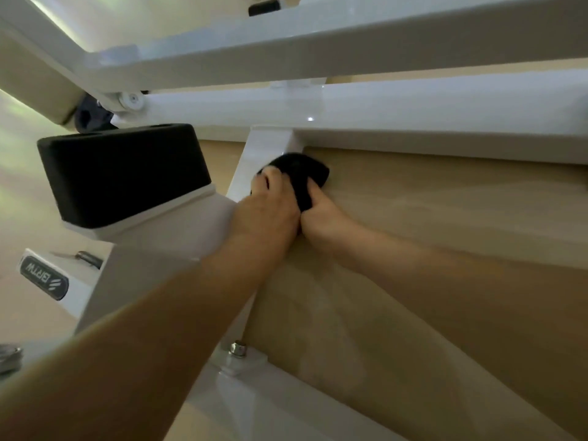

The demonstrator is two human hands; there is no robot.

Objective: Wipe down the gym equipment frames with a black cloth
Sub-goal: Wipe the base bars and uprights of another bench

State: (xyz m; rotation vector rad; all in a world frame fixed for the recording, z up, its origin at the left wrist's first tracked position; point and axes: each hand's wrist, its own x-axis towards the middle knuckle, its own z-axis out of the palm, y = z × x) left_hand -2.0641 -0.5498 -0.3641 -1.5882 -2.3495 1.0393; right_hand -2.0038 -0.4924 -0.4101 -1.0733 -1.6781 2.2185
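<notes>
- A soft, bunched black cloth (299,171) is pressed against a glossy white square-tube strut (251,160), just under a rounded white crossbar (413,103).
- The cloth is grasped by 2 hands: the fingers of the left hand (270,208) are curled over it, and the right hand (321,218) is clenched round its lower edge.
- A matte black rounded block (124,173) is seen to the left, and a smooth beige panel (445,249) behind.

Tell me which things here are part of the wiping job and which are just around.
Part of the job: black cloth, gripped by left hand and right hand; white frame strut under it.
Just around: black pad, logo badge, bolt.
</notes>
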